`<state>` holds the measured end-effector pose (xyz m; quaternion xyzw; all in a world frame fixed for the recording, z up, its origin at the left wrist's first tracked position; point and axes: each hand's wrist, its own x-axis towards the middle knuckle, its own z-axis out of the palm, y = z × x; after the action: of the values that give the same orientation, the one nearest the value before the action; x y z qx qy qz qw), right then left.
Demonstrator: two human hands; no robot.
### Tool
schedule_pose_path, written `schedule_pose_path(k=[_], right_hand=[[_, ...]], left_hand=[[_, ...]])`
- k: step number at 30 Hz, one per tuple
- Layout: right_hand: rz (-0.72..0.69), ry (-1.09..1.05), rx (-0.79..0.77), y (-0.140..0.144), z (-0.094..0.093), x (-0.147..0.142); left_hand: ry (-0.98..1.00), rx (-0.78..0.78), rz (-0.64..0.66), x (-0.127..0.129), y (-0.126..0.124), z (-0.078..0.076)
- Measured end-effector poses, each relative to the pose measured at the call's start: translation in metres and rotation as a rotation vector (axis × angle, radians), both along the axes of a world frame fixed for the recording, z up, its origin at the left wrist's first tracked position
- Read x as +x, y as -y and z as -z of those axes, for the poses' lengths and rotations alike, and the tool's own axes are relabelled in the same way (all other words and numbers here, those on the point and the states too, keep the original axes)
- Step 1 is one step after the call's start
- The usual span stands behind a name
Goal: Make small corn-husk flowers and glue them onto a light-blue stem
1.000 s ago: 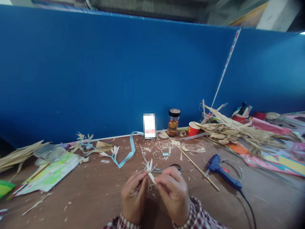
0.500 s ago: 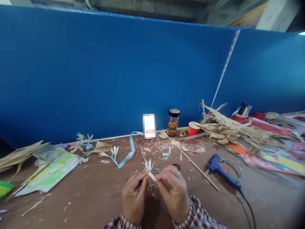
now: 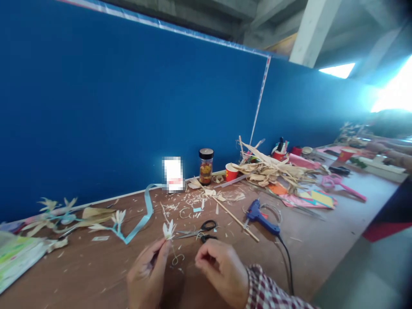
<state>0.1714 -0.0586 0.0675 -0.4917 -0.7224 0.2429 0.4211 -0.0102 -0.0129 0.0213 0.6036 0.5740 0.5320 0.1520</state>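
Fingertips of the left hand [image 3: 146, 274] pinch the straw flower [image 3: 168, 230] in a tight grip, while the right hand [image 3: 222, 270] curls loosely, empty, beside the scissors [image 3: 199, 229].

On the counter [image 3: 80, 274], the scissors [image 3: 198, 229] lie just beyond the right hand [image 3: 222, 270]. The glue gun [image 3: 259, 213] lies to their right, the ribbon [image 3: 141, 216] to their left, and the jar [image 3: 206, 165] stands behind them against the partition [image 3: 128, 107].

A small straw flower [image 3: 168, 230] is pinched by the left hand [image 3: 146, 274] at lower centre, while the right hand [image 3: 222, 271], apparently empty, is held just beside black-handled scissors [image 3: 199, 229].
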Motion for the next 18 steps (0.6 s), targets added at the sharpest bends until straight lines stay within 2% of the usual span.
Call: schedule_pose_path(k=[3, 8, 10, 15, 18], right_hand=[[0.072, 0.162, 0.049, 0.002, -0.005, 0.040], [0.383, 0.343, 0.060, 0.000, -0.016, 0.105], [0.513, 0.315, 0.062, 0.002, -0.019, 0.132], [0.935, 0.058, -0.089, 0.019, -0.016, 0.221], [1.105, 0.069, -0.121, 0.031, -0.011, 0.266]], left_hand=[[-0.003, 0.012, -0.005, 0.002, 0.001, 0.001], [0.024, 0.050, 0.007, 0.003, 0.002, 0.002], [0.040, 0.044, 0.022, 0.003, 0.002, 0.003], [0.039, 0.004, 0.003, 0.002, 0.002, 0.003], [0.026, -0.015, -0.013, 0.002, 0.002, 0.001]])
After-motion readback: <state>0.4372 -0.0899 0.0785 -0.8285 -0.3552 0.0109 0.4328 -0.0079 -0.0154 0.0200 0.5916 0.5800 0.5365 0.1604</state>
